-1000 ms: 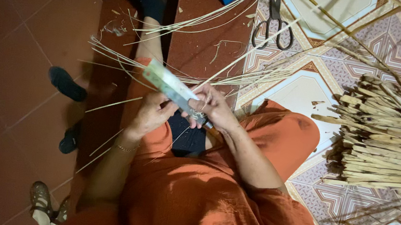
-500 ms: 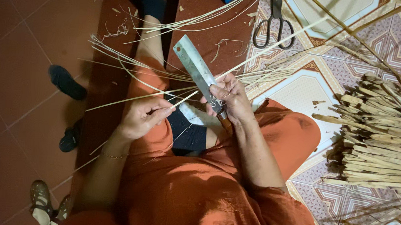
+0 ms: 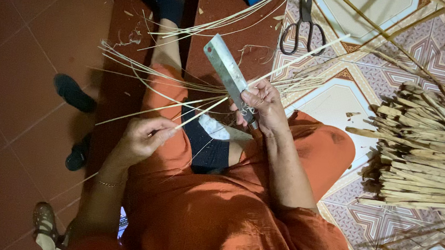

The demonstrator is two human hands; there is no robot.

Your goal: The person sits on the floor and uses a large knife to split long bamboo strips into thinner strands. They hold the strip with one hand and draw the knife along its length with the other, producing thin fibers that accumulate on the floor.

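My right hand [image 3: 263, 104] grips the handle of a broad flat-bladed knife [image 3: 227, 69], blade pointing up and away. A thin pale bamboo strip [image 3: 273, 71] runs under the blade edge, from upper right down to my left hand [image 3: 145, 138], which pinches its near end between thumb and fingers. Both hands sit above my lap, which is covered in orange cloth [image 3: 226, 214]. More thin strips [image 3: 147, 75] fan out over my left knee.
Black scissors [image 3: 301, 24] lie on the patterned floor tiles. A pile of split bamboo pieces [image 3: 424, 149] sits at the right. Dark sandals [image 3: 73, 92] and a brown sandal [image 3: 46, 222] rest on the red tiles at left. Long strips [image 3: 224, 18] trail past my foot.
The knife has swung from lying across both hands to upright in my right hand. My left hand has moved down and left, pulling the strip's end away from the blade.
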